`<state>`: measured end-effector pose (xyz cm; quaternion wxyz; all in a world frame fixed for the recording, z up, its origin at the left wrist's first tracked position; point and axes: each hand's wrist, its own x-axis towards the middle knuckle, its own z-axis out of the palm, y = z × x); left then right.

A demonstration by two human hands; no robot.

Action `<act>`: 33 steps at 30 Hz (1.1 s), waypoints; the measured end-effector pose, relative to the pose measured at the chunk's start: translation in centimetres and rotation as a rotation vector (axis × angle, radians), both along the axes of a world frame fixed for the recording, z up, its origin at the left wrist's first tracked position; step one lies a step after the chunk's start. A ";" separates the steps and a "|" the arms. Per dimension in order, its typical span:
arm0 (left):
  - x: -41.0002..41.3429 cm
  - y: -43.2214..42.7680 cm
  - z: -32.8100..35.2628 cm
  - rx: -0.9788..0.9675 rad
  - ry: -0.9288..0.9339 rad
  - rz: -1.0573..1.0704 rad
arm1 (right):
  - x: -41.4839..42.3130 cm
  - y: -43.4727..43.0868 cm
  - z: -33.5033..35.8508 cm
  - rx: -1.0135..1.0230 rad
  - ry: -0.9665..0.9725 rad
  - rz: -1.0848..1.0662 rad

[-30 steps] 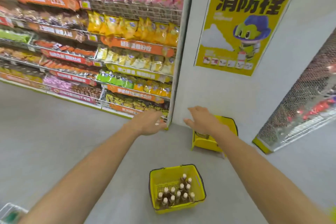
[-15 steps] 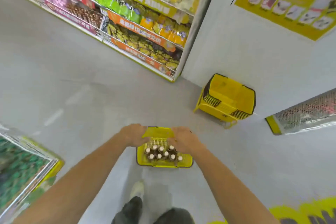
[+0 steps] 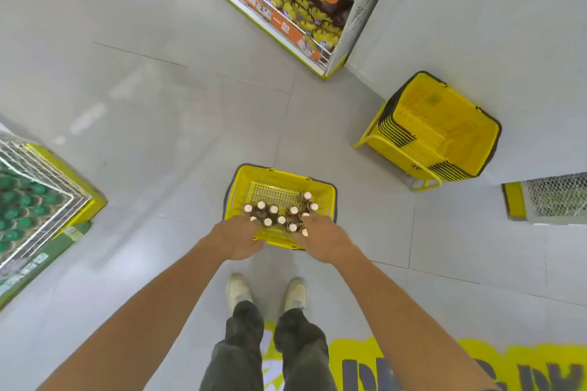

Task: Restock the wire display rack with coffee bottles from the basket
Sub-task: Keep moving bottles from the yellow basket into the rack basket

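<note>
Bare forearms, no sleeves; dark olive-grey trousers [image 3: 270, 349]; pale off-white shoes [image 3: 238, 290] with rounded toes

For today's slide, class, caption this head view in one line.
Both hands, left and right, reach into the yellow basket of coffee bottles.

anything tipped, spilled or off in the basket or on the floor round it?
Nothing stands out. The coffee bottles stand upright, bunched at the near end of the basket, its far end bare. The floor shows no spill. The stacked baskets sit tilted by the wall, which looks deliberate.
</note>
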<state>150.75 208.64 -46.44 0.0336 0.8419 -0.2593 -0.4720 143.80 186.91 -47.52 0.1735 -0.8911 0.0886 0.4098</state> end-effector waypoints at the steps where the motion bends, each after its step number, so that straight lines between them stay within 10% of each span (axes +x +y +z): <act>1: 0.2 -0.1 -1.2 0.004 -0.002 -0.002 | 0.4 -0.1 -1.5 -0.005 0.009 0.006; 20: 4.7 -1.4 -49.1 -0.013 -0.193 0.003 | 5.7 2.6 -49.5 0.006 -0.144 0.139; 27: 5.0 -2.3 -55.9 -0.208 -0.376 0.143 | 6.7 2.2 -54.0 0.095 -0.314 0.005; 33: 6.7 -0.7 -44.5 -0.453 -0.259 0.456 | 7.6 1.7 -43.2 0.195 -0.447 -0.179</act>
